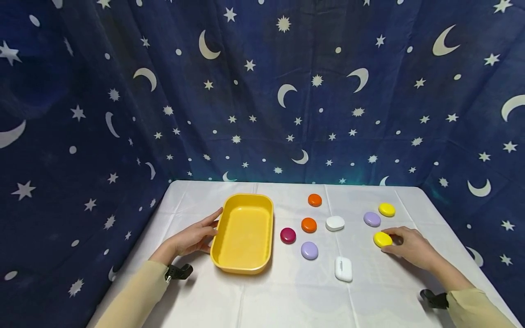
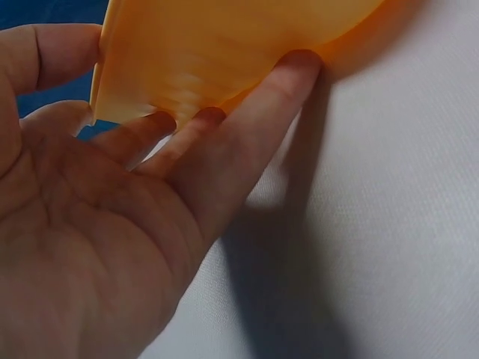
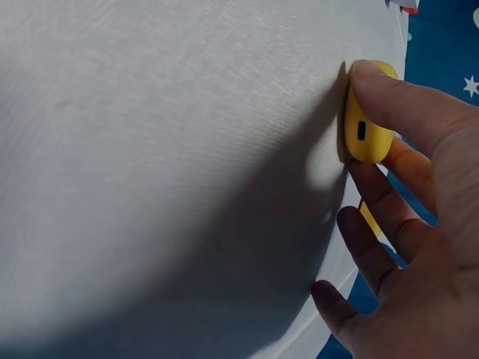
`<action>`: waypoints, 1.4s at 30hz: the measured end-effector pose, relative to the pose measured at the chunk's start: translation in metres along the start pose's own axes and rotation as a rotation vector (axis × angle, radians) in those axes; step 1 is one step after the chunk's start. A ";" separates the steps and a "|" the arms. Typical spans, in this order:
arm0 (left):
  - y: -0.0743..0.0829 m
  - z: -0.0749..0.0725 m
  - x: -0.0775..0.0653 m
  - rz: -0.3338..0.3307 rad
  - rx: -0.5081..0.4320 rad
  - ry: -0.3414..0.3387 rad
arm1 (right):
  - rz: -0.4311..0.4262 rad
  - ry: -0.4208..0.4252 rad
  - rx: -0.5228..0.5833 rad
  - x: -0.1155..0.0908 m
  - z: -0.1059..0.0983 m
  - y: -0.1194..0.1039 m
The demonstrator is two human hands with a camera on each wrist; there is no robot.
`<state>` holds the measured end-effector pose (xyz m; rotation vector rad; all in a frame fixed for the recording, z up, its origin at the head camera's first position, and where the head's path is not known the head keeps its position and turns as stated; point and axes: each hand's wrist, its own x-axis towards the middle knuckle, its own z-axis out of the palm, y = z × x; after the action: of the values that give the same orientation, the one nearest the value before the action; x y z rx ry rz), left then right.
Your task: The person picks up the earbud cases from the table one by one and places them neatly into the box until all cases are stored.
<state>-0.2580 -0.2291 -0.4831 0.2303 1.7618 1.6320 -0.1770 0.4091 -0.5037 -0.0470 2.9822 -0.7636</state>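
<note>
R hand [image 1: 410, 246] pinches near yellow case [image 1: 382, 239], thumb vs. finger; L hand [image 1: 192, 237] loosely spread, touching side of yellow tray [image 1: 242, 269].
Held case at R side of bench [image 1: 287, 296], well apart from tray; prob. early on: 8 other cases [image 1: 309, 225] also lie outside tray.

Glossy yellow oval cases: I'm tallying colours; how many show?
2: one glossy yellow oval case pinched by the right hand, another yellow case farther back, beside a lilac oval case.
</note>
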 end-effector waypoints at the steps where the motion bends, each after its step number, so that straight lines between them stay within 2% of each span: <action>1: 0.000 0.000 0.000 0.000 0.001 0.003 | -0.002 -0.003 0.000 0.000 0.000 0.000; 6: -0.002 0.000 0.000 -0.001 0.006 0.018 | 0.007 -0.013 -0.009 0.002 -0.002 -0.003; 10: -0.003 0.000 0.000 0.000 0.008 0.023 | 0.024 0.000 -0.029 0.005 -0.003 -0.015; 14: -0.003 0.001 0.001 0.005 0.014 0.032 | -0.057 0.053 -0.024 0.012 -0.006 -0.038; 17: -0.002 0.001 0.001 0.005 0.021 0.051 | -0.150 0.091 -0.003 0.020 -0.009 -0.063; 20: 0.000 0.003 0.000 0.002 0.033 0.071 | -0.198 0.090 0.013 0.030 -0.010 -0.094; 25: 0.002 0.006 0.000 0.004 0.045 0.085 | -0.223 0.040 0.049 0.051 -0.003 -0.151; 32: 0.001 0.009 0.000 0.019 0.056 0.119 | -0.317 -0.033 0.105 0.074 0.016 -0.220; 37: 0.001 0.011 -0.001 0.033 0.068 0.132 | -0.369 -0.079 0.106 0.085 0.031 -0.257; 42: 0.001 0.012 -0.001 0.045 0.074 0.132 | -0.445 -0.128 0.044 0.095 0.048 -0.284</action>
<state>-0.2503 -0.2202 -0.4806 0.2015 1.9311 1.6482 -0.2650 0.1327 -0.4138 -0.7467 2.8579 -0.8226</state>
